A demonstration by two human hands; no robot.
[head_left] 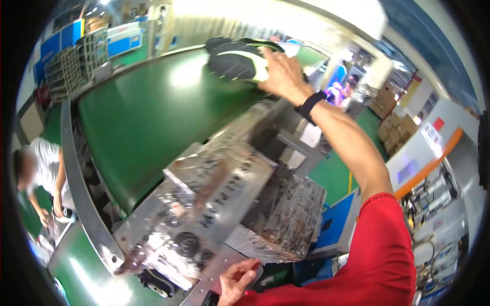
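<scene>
At the far end of the green conveyor belt (148, 112), my right hand (283, 74) grips a dark grey shoe sole (232, 61) with pale yellow-green edging. A second dark piece shows partly behind it, but I cannot make out its shape. My right arm is stretched out, with a black band on the wrist. Low in the view, my left hand (237, 279) is beside the machine's metal edge, its fingers loosely curled, thumb apart, nothing visible in them. Between my hands is a machine housing (224, 188) wrapped in shiny, marked film.
A co-worker (48, 173) in a white shirt sits at the left, beside another green belt (92, 270). A curved metal rail (76, 173) borders the near belt. To the right stand a grey cabinet (429, 137) with an orange edge and stacked cartons (395, 130).
</scene>
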